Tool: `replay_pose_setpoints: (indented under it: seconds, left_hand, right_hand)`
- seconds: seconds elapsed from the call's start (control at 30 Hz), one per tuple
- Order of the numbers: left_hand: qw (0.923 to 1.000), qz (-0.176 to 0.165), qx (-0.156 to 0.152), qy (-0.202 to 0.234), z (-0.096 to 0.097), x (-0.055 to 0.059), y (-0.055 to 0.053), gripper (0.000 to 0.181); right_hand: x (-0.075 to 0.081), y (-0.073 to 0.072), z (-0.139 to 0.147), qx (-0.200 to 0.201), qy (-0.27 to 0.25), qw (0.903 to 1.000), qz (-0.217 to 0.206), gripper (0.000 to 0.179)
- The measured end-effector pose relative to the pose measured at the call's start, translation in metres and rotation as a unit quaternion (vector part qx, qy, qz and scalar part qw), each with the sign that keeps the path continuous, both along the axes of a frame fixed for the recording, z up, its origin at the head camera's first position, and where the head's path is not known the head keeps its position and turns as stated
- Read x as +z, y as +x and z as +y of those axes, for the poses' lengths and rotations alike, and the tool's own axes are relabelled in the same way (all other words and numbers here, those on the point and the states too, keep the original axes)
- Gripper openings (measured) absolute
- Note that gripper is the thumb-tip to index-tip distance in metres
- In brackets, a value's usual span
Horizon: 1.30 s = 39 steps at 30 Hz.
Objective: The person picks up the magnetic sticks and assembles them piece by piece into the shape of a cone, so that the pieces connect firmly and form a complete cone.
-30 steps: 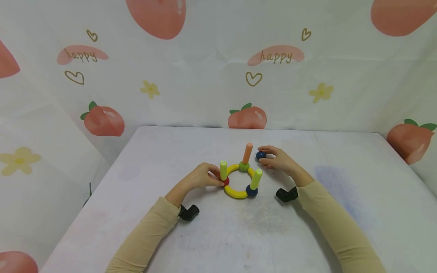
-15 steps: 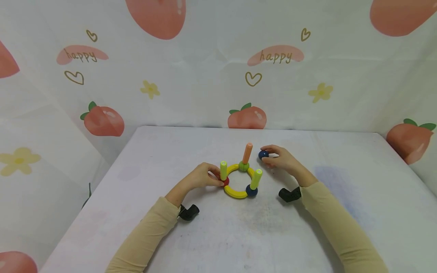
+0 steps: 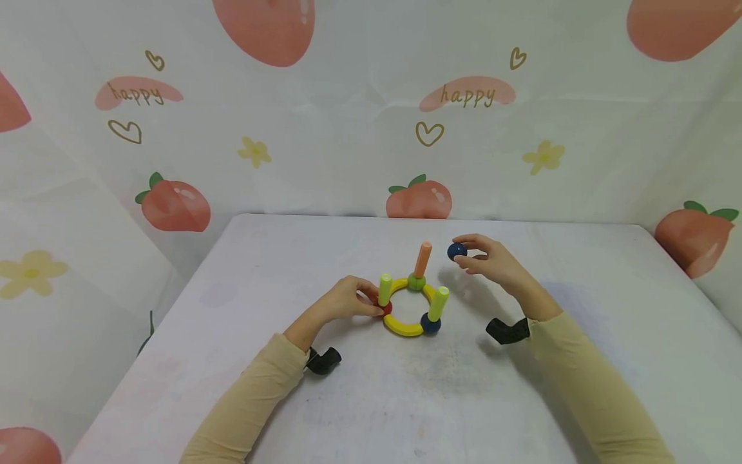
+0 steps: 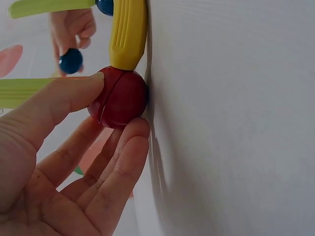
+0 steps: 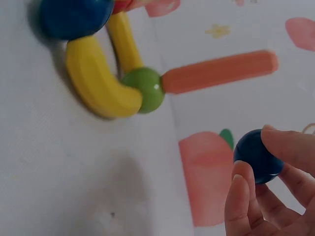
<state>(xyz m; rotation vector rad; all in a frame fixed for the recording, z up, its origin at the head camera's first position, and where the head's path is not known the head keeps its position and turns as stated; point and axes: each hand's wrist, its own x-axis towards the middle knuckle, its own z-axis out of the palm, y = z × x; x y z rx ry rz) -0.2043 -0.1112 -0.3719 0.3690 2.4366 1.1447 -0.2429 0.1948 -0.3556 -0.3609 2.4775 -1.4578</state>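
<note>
My left hand pinches the red ball at the left of a ring made of yellow curved pieces and coloured balls. A light green rod stands up from that red ball. At the ring's back, a green ball carries an upright orange rod. The ring's dark blue ball bears another light green rod. Up and right of the orange rod, my right hand holds a loose blue ball between thumb and fingers, clear of the table.
The ring rests on a white table with faint stains. Behind the table hangs a white cloth printed with peaches and flowers. Black wrist pieces stick out from both sleeves near the table top.
My right hand has lifted the blue ball and moved right and away from the ring. The ring has shifted slightly right, while my left hand keeps its pinch on the red ball.
</note>
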Motion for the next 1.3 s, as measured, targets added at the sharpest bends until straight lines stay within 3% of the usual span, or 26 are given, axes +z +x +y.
replay_pose_setpoints:
  seconds: [0.33, 0.6, 1.07, 1.3]
  left_hand:
    - [0.9998, 0.004, -0.018, -0.001, 0.015, 0.001, -0.002, 0.029]
    - [0.9995, 0.012, -0.028, -0.003, 0.025, -0.001, -0.005, 0.030]
    - [0.9995, 0.012, -0.027, -0.001, 0.031, -0.004, -0.004, 0.029]
    - [0.9976, 0.039, -0.056, -0.012, 0.029, -0.004, -0.003, 0.030]
  right_hand:
    - [0.027, 0.016, -0.002, 0.000, -0.010, 0.9988, 0.048, 0.048]
    - [0.037, 0.022, -0.007, 0.018, -0.034, 0.9962, 0.078, 0.044]
    - [0.035, 0.022, -0.012, 0.025, -0.008, 0.9955, 0.092, 0.046]
    - [0.033, 0.025, -0.017, 0.022, -0.002, 0.9940, 0.107, 0.047]
